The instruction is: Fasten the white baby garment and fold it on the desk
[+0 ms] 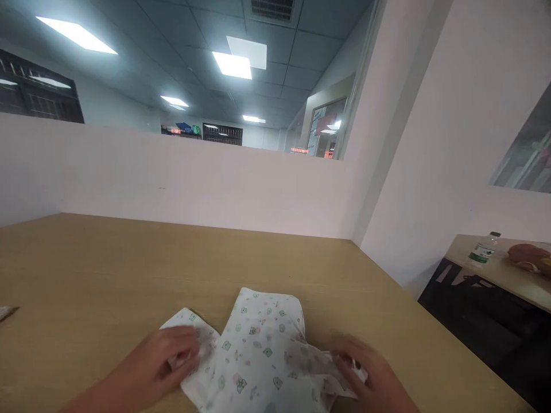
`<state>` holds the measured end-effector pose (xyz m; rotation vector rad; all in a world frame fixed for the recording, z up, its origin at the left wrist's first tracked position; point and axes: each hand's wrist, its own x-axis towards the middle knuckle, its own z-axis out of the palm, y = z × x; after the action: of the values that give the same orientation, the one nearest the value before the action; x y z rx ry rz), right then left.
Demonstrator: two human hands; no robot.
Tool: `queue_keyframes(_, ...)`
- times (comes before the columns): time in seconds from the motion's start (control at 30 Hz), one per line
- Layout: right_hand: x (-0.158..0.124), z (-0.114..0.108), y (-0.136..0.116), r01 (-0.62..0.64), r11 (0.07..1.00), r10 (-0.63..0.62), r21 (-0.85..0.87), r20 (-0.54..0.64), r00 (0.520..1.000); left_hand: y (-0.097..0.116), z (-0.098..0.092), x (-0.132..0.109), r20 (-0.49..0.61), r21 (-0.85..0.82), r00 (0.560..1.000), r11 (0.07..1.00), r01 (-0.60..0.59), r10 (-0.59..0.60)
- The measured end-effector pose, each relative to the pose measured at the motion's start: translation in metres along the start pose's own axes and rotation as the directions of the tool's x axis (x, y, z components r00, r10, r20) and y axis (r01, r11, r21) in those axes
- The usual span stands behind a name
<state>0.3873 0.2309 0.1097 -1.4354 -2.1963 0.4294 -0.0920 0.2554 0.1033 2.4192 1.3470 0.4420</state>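
A small white garment point(258, 350) with a print of little green and pink figures lies spread on the table in front of me. It looks like a baby top, with a sleeve-like part to each side; its lower end runs out of the picture. My left hand point(166, 358) is closed, thumb and fingers pinching the left sleeve part. On the other side my right hand point(365, 367) grips the crumpled right sleeve part between thumb and fingers. Both hands are slightly blurred.
The wooden table point(129, 258) ends at a low white partition point(206, 183) and a wall on the right. At the left edge is a small item point(6, 312) I cannot make out. A side table to the right holds a plastic bottle point(482, 252) and a reddish-brown object point(529, 256).
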Motion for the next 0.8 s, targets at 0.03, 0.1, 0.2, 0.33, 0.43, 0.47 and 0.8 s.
queue_keyframes(0.03, 0.002, -0.001, 0.011, -0.093, 0.996, 0.093, -0.009, 0.001, 0.996, -0.002, -0.005, 0.009, 0.013, -0.038, 0.999, 0.998, 0.044, -0.044)
queue_keyframes(0.1, 0.003, -0.001, 0.032, -0.223, 0.971, 0.22, -0.083, -0.043, 0.975, -0.014, -0.006, 0.024, 0.007, -0.041, 0.996, 0.995, 0.086, -0.086)
queue_keyframes(0.2, -0.002, 0.007, 0.056, -0.372, 0.919, 0.368, -0.127, -0.053, 0.928, -0.038, 0.013, 0.03, 0.054, 0.063, 0.971, 0.971, 0.23, -0.234)
queue_keyframes(0.33, -0.002, 0.017, 0.072, -0.342, 0.939, 0.338, -0.036, -0.074, 0.938, -0.056, 0.039, 0.025, 0.123, 0.231, 0.921, 0.913, 0.336, -0.37)
queue_keyframes(0.43, 0.017, 0.016, 0.083, -0.317, 0.948, 0.317, 0.022, -0.099, 0.943, -0.059, 0.044, 0.025, 0.073, 0.305, 0.895, 0.864, 0.401, -0.441)
queue_keyframes(0.47, 0.026, 0.013, 0.087, -0.312, 0.949, 0.314, 0.038, -0.089, 0.945, -0.059, 0.044, 0.026, 0.055, 0.312, 0.888, 0.853, 0.419, -0.456)
queue_keyframes(0.8, 0.046, -0.018, 0.106, -0.419, 0.893, 0.429, 0.164, -0.03, 0.903, -0.083, 0.026, 0.013, -0.105, 0.195, 0.844, 0.821, 0.536, -0.526)
